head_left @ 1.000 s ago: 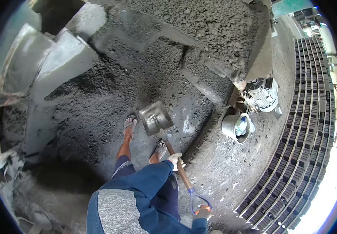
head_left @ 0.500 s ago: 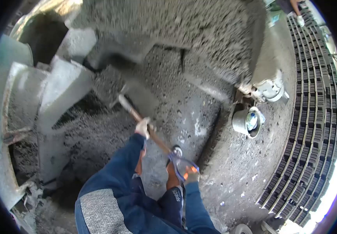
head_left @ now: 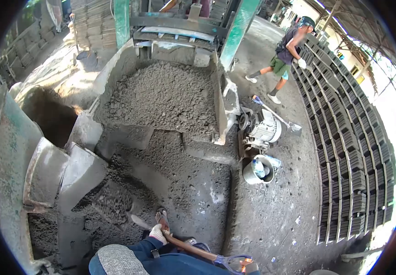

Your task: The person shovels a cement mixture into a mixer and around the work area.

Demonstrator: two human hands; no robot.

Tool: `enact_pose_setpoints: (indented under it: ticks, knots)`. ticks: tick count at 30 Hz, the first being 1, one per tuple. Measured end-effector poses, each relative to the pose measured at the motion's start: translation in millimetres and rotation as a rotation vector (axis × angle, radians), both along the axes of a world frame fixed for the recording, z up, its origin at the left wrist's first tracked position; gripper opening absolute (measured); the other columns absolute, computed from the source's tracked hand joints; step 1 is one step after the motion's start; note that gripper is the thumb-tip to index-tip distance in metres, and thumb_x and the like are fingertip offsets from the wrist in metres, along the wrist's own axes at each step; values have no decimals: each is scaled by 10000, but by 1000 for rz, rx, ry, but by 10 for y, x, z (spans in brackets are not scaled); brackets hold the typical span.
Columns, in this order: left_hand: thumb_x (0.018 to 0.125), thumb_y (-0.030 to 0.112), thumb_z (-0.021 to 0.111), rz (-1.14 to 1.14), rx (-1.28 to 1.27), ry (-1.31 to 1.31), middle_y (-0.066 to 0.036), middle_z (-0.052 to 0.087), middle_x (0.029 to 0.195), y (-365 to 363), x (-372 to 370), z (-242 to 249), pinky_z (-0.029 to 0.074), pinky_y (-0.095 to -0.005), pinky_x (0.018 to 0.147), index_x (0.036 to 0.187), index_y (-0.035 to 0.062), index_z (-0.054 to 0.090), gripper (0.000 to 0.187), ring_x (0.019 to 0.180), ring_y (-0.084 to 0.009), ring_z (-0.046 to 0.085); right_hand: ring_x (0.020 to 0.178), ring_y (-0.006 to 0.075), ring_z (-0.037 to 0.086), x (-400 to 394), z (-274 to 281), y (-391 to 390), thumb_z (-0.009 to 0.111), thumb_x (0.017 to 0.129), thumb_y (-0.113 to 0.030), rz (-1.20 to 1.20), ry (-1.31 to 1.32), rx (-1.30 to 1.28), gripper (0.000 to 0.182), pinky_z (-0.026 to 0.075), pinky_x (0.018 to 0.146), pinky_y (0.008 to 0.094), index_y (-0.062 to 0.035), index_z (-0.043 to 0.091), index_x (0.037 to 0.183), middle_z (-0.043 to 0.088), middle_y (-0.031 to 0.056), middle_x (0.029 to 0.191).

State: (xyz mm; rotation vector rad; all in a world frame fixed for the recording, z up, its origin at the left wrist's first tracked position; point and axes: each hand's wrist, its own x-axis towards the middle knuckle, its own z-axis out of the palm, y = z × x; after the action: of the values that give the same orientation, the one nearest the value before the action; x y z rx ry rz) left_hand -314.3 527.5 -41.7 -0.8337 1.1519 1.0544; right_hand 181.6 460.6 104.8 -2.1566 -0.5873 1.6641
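Observation:
A shovel (head_left: 191,248) lies across the bottom centre, its blade low at the left with a heap of dark grey mix (head_left: 111,201) on it. My left hand (head_left: 158,234), in a pale glove, is closed round the shaft near the blade. At the blue D-shaped handle, my right hand (head_left: 248,266) is closed on the grip, partly cut off by the frame's lower edge. Loose mix lies on the floor around the blade. Ahead stands a large metal hopper (head_left: 101,103) filled with grey mix (head_left: 163,96).
Curved metal chutes (head_left: 46,167) stand at the left. Right of the hopper are a motor (head_left: 265,128), a bucket (head_left: 251,176) with a bottle, and a second shovel (head_left: 271,110). A person (head_left: 289,55) walks beside long stacks of blocks (head_left: 344,137).
The view has tilted up, showing the whole hopper and the walking person. The shovel and both my hands now appear lower in the frame, and the blade carries a visible load.

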Motion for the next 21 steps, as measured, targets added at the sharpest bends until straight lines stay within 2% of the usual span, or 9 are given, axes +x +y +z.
enact_pose_setpoints:
  ticks: [2,7,8,12,13,15,17,18,21]
  knots:
    - [930,315,624,24,256,12,-50,577,813,219,39,245,531,-485,712,987,141,568,191,707,-261,568,552,165,596,96,-61,-99,799,819,-180,-60,88,123,154,478,504,345,-105,665,832,635,36,683]
    - [946,254,674,-23,973,90,28,445,658,1610,22,2247,495,-424,725,778,189,492,256,615,-166,470,580,174,624,-230,-44,322,738,858,-168,-50,-16,412,124,492,496,353,-86,657,905,639,50,679]
    - [953,230,660,-37,960,115,20,494,672,1954,28,2731,512,-431,780,788,191,507,229,642,-166,520,658,176,661,-408,-18,450,726,855,-141,-333,113,549,144,513,505,351,-72,655,960,652,59,727]
    - [922,229,698,-147,1229,122,-28,569,780,3162,-22,3829,537,-489,856,909,162,552,161,713,-205,592,705,145,612,-1519,1494,1037,761,849,-176,-310,221,1256,203,502,604,321,-58,644,965,624,29,812]
    - [917,212,694,-151,1229,72,-38,566,783,3361,-29,4032,537,-504,865,910,151,543,164,718,-213,595,704,146,613,-1660,1675,1109,766,844,-178,-200,-24,1375,210,502,611,322,-55,649,966,629,33,814]
    - [911,190,690,-218,1223,151,-46,566,784,3839,-94,4089,548,-531,846,929,139,548,152,706,-228,593,701,147,615,-1859,1963,1233,776,833,-183,18,-542,1559,224,502,626,324,-49,660,970,639,42,817]
    - [909,187,686,-231,1127,252,-52,560,770,4132,-98,3948,553,-551,829,941,135,556,144,672,-232,584,781,258,672,-2026,2125,1396,832,709,-157,234,-608,1737,193,537,714,375,-76,711,835,673,80,809]
    - [909,189,682,-215,1062,300,-53,555,756,4271,-119,3765,555,-559,821,946,134,560,139,650,-233,578,887,308,683,-2112,2334,1496,851,690,-172,465,-421,1972,231,544,810,418,-83,738,871,698,96,880]
    - [911,211,670,-238,1005,515,-57,538,691,4237,-230,3072,552,-545,768,945,131,565,136,604,-236,562,1108,406,610,-2267,2128,1353,864,736,-344,660,-360,1765,652,500,968,458,-14,639,1251,618,237,1226]
